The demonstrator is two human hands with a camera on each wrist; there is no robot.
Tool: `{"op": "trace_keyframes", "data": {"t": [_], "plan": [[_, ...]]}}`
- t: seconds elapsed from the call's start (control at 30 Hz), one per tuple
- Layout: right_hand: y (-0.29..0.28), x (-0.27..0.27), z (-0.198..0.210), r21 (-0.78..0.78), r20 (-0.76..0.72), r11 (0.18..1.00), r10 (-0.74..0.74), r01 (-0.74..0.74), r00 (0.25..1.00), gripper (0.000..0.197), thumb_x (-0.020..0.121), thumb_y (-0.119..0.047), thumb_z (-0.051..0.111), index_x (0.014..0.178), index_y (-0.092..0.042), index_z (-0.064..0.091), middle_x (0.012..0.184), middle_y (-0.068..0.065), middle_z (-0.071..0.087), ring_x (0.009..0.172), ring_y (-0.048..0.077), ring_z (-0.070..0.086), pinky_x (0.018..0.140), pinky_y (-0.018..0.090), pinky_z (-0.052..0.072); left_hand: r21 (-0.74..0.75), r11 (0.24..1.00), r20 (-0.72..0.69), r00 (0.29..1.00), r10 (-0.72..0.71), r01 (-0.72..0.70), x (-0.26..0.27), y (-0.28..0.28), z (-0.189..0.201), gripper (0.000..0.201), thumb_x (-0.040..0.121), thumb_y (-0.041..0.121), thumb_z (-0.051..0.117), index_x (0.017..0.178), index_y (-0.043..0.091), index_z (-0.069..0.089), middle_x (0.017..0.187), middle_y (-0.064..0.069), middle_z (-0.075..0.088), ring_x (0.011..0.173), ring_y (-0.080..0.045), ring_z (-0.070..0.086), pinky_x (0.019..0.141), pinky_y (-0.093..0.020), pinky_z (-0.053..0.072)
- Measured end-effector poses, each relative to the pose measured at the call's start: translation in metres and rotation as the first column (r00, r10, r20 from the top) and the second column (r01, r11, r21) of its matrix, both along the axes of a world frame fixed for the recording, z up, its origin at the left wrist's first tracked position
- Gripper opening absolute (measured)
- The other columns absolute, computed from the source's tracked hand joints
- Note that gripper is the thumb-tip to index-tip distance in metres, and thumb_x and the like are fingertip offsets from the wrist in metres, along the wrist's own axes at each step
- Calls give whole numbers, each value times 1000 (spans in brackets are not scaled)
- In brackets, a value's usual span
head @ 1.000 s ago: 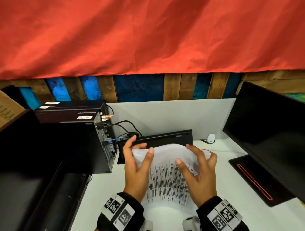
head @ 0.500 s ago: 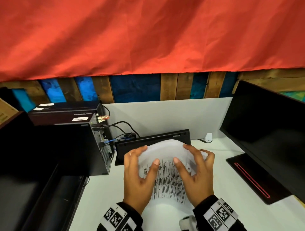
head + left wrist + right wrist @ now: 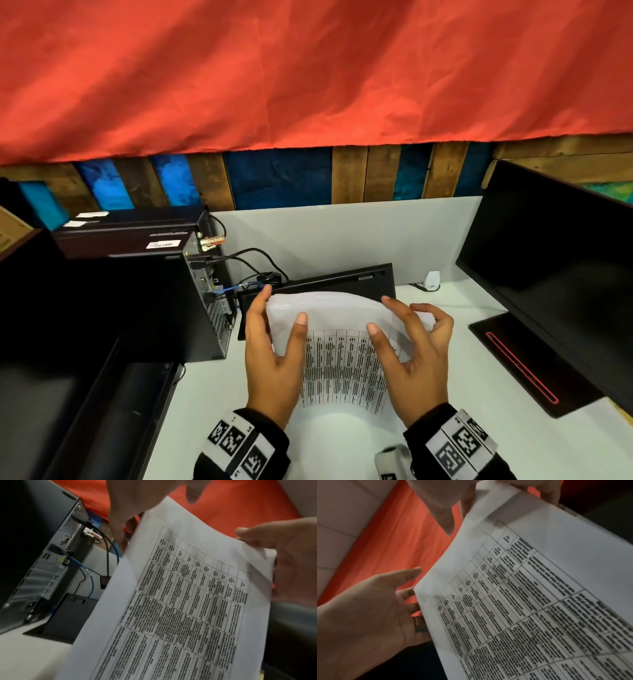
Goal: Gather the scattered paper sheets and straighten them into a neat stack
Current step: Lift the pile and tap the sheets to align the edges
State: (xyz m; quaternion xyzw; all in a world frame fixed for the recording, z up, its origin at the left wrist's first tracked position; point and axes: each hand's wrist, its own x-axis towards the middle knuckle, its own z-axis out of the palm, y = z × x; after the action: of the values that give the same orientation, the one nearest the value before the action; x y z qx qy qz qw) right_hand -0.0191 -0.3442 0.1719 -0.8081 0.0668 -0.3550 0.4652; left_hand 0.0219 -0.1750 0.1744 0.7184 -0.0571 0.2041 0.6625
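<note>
A stack of white paper sheets (image 3: 342, 359) printed with a table stands on edge on the white desk (image 3: 212, 411), bowed at the top. My left hand (image 3: 283, 305) holds its left side, thumb on the printed face and fingers behind. My right hand (image 3: 394, 315) holds the right side the same way, its fingers curled round the edge. The left wrist view shows the printed sheet (image 3: 188, 601) with the right hand (image 3: 291, 561) at its far edge. From the right wrist, the sheet (image 3: 539, 588) has the left hand (image 3: 368, 615) against its edge.
A black computer tower (image 3: 198, 301) with cables (image 3: 253, 260) stands to the left. A black keyboard (image 3: 342, 277) leans on the grey partition (image 3: 342, 233) just behind the papers. A monitor (image 3: 555, 274) and its base (image 3: 513, 359) fill the right. A small white device (image 3: 432, 279) sits at the back.
Both hands have shifted their hold on the stack's sides, closing in half a second ago and spreading apart again now. The sheets stay upright and bowed on the desk.
</note>
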Motion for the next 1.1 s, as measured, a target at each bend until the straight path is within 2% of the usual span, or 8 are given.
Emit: {"op": "trace_keyframes", "data": {"t": [0.1, 0.27, 0.37, 0.53, 0.73, 0.87, 1.0, 1.1], "plan": [[2, -1, -1, 39, -8, 999, -7, 7, 1000, 42, 72, -55, 60, 113, -41, 59, 123, -11, 29, 109, -26, 35, 84, 6, 39, -157, 987, -62, 997, -54, 44, 3, 0, 0, 66, 83, 40, 61, 143, 28, 35, 112, 11, 64, 104, -5, 64, 97, -33, 51], [0, 3, 3, 87, 30, 995, -59, 56, 998, 32, 71, -58, 65, 93, -34, 61, 126, -9, 31, 109, -13, 40, 81, 1, 39, -255, 965, -107, 990, -96, 66, 9, 2, 0, 41, 77, 53, 63, 113, 35, 55, 107, -11, 66, 96, -23, 66, 87, -39, 55], [4, 4, 8, 115, 33, 993, -17, 13, 999, 31, 73, -55, 58, 93, -32, 65, 120, -7, 36, 108, -18, 41, 81, -6, 35, -277, 958, -116, 987, -115, 79, 7, -2, 3, 37, 82, 43, 67, 113, 26, 57, 106, -14, 67, 90, -23, 67, 77, -34, 56], [2, 13, 18, 341, 31, 938, -68, 53, 997, 13, 81, -43, 66, 73, -33, 61, 107, -2, 47, 98, -5, 51, 84, 8, 38, -314, 949, -145, 987, -63, 14, 14, -2, 6, 20, 88, 18, 66, 105, 25, 60, 101, -15, 68, 87, -23, 65, 81, -42, 54], [-4, 25, 22, 510, 5, 859, -66, 54, 998, 23, 82, -16, 69, 99, -24, 56, 93, -10, 57, 87, 6, 58, 82, 25, 46, -327, 944, -129, 987, -90, 43, 15, -2, 10, 23, 88, 11, 64, 109, 19, 58, 94, -2, 66, 81, -10, 65, 65, -14, 54], [0, 21, 22, 488, 9, 872, -34, 26, 999, 16, 83, -27, 68, 91, -19, 56, 87, -8, 61, 82, -1, 58, 72, 6, 43, -266, 958, -124, 982, -141, 104, 8, -6, 10, 35, 84, 33, 68, 116, 25, 56, 109, -5, 68, 98, -20, 68, 83, -33, 57], [-5, 23, 17, 540, -25, 835, -110, 106, 994, 15, 85, -30, 65, 83, -19, 55, 64, -6, 48, 60, 13, 47, 66, 28, 43, -297, 952, -101, 989, -110, 76, 7, -8, 11, 47, 79, 38, 70, 121, 23, 55, 111, -3, 68, 103, -16, 66, 95, -39, 53], [-5, 22, 19, 496, 2, 865, -94, 80, 996, 14, 85, -19, 65, 92, -17, 53, 70, -6, 51, 60, 12, 45, 64, 19, 41, -307, 949, -94, 990, -108, 75, 6, -10, 17, 53, 75, 38, 65, 123, 18, 53, 110, 1, 67, 101, -10, 65, 96, -32, 51]]}}
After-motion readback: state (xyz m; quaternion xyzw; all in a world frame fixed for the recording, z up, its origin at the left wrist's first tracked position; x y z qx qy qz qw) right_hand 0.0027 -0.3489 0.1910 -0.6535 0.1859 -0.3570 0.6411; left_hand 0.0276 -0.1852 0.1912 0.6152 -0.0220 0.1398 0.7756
